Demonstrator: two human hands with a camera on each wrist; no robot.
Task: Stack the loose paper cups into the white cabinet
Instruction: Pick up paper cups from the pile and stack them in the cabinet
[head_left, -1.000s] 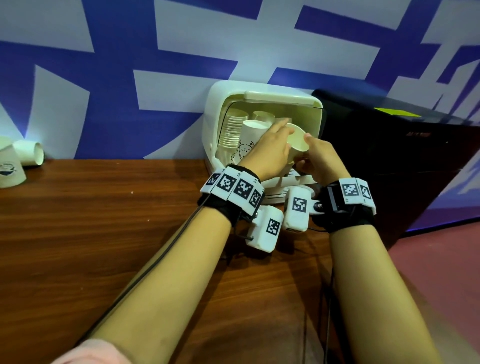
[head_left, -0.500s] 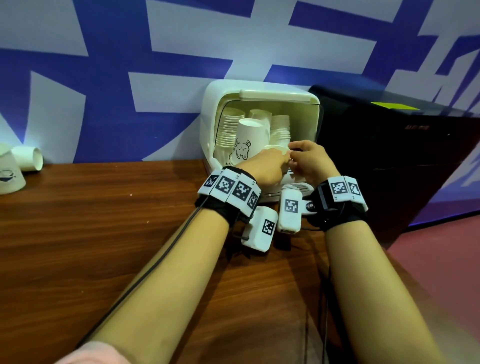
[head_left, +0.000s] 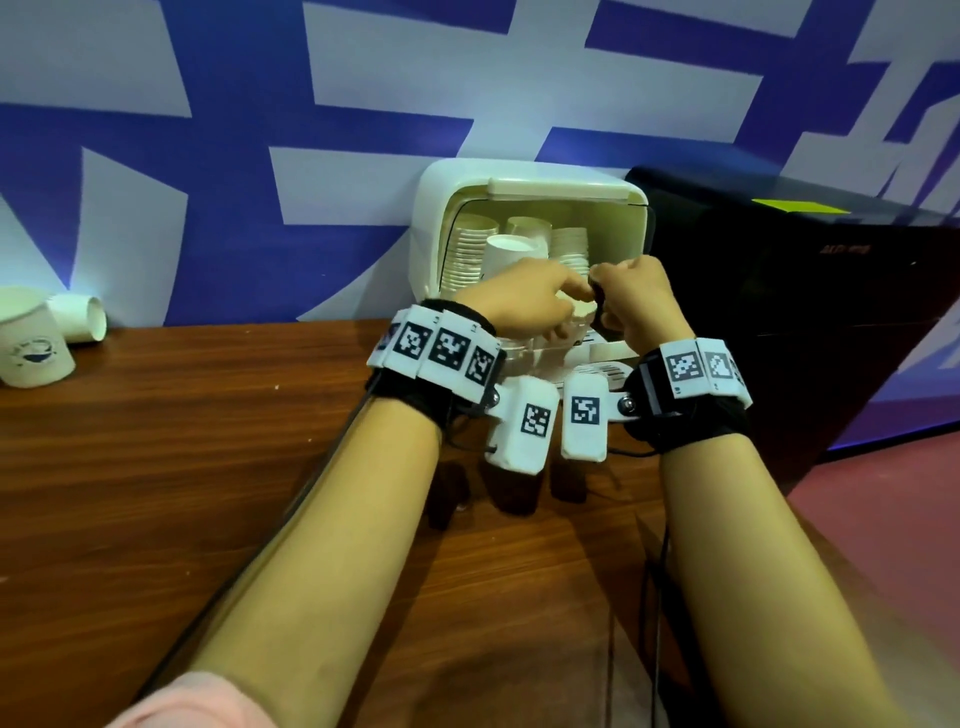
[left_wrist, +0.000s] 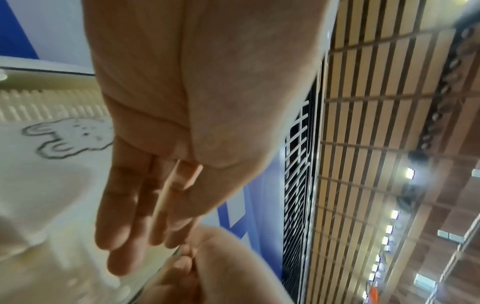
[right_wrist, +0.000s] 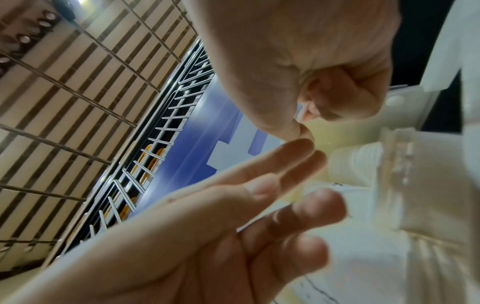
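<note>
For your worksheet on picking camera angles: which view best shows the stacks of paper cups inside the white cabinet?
The head view: it shows the stacks of paper cups standing inside the white cabinet, behind both hands. The right wrist view catches only the ribbed side of one stack, blurred. The left wrist view shows a single bear-printed cup, no stacks.

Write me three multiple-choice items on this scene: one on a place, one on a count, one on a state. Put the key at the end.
1. Where does the white cabinet stand?
A. on the table, against the wall
B. on the floor
C. on a chair

2. How many loose paper cups are at the table's left end?
A. one
B. two
C. four

3. How does the cup nearer the wall lie?
A. upright
B. crushed flat
C. on its side

Key: 1 A, its base sits on the wood with its back to the wall. 2 B, the head view shows two there. 3 C, its open mouth faces sideways.
</note>
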